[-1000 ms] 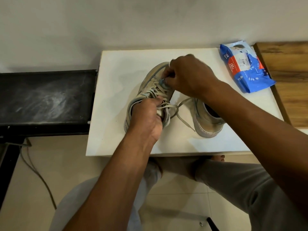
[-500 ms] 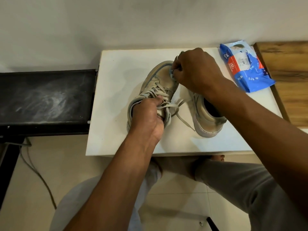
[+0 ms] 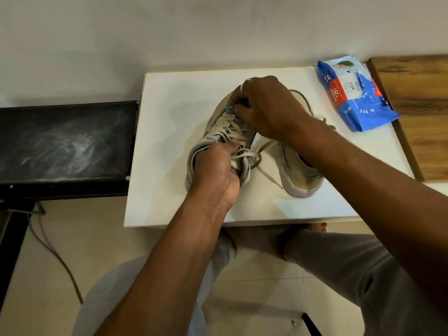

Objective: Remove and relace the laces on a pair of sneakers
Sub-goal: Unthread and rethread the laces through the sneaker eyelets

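Now, lace (image 3: 228,111) pinched between right fingers (image 3: 243,109), atop sneaker (image 3: 216,118)

White worktop (image 3: 164,190) mid-frame. On it we see the centre sneaker (image 3: 218,124), the second sneaker (image 3: 300,175) just right of it, a lace (image 3: 269,175) trailing between them, and a blue packet (image 3: 354,98) at upper right.

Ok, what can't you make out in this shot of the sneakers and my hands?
All in the head view:
- Other sneaker: most of its lacing, hidden by the right hand and forearm.
- Held sneaker: its opening, covered by the left hand.
- Blue packet: its print is too small to read.
- Wooden top: cut off by the right edge.
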A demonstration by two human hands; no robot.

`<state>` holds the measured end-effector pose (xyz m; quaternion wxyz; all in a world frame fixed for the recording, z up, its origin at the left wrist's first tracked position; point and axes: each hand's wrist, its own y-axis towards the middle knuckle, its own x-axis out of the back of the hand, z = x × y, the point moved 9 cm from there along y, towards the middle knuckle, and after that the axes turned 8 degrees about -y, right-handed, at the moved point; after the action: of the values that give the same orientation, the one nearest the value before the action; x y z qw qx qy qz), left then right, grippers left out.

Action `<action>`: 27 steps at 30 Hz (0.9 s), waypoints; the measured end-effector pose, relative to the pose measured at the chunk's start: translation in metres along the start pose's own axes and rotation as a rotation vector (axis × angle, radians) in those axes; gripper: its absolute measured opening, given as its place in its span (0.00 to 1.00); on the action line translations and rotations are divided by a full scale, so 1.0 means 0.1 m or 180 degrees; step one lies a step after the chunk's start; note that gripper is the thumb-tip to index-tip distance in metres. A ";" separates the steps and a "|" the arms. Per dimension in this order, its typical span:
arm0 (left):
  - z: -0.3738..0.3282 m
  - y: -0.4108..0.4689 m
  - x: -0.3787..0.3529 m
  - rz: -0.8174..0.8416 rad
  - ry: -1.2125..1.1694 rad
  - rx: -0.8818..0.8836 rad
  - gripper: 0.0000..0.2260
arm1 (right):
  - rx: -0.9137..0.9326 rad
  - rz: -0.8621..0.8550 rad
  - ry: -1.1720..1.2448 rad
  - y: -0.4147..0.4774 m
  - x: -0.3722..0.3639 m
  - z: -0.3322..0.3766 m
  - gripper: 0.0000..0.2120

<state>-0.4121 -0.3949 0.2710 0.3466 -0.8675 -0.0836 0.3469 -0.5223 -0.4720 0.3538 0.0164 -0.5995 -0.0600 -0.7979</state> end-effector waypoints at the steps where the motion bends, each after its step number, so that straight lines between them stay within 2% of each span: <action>1: 0.01 0.00 0.00 -0.0001 0.0018 0.0009 0.13 | 0.0038 0.0180 -0.0011 0.00 0.00 -0.02 0.10; 4: 0.01 0.02 0.01 -0.0016 -0.0018 -0.0002 0.13 | 0.0087 0.0766 0.0013 -0.03 0.02 -0.10 0.09; 8: 0.03 0.02 -0.01 0.0020 -0.0043 0.0021 0.12 | 0.0107 0.1009 0.0011 -0.10 0.01 -0.15 0.07; 10: 0.02 0.04 -0.03 0.0076 -0.0141 0.0057 0.11 | -0.0020 0.0803 0.0288 -0.10 0.08 -0.20 0.07; 14: -0.07 0.13 -0.01 0.0043 -0.0617 0.0053 0.12 | -0.0423 -0.0008 0.0433 -0.08 0.24 -0.35 0.08; 17: -0.11 0.21 -0.01 0.0153 -0.0840 0.0101 0.18 | -0.0442 0.0031 0.0320 -0.12 0.06 -0.26 0.06; 21: -0.15 0.29 0.02 0.0170 -0.0842 0.0106 0.20 | -0.0479 -0.0137 0.0331 -0.13 -0.08 -0.11 0.07; 24: -0.19 0.32 0.05 0.0161 -0.0979 0.0099 0.19 | -0.0341 0.0197 0.0487 -0.14 -0.12 0.03 0.07; 27: -0.18 0.33 0.07 0.0142 -0.1065 0.0142 0.19 | -0.0220 0.0961 0.0748 -0.18 -0.17 0.06 0.05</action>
<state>-0.3982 -0.4265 0.2553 0.3392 -0.7914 -0.1131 0.4959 -0.5132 -0.4546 0.3383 0.1222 -0.5046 0.0603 -0.8525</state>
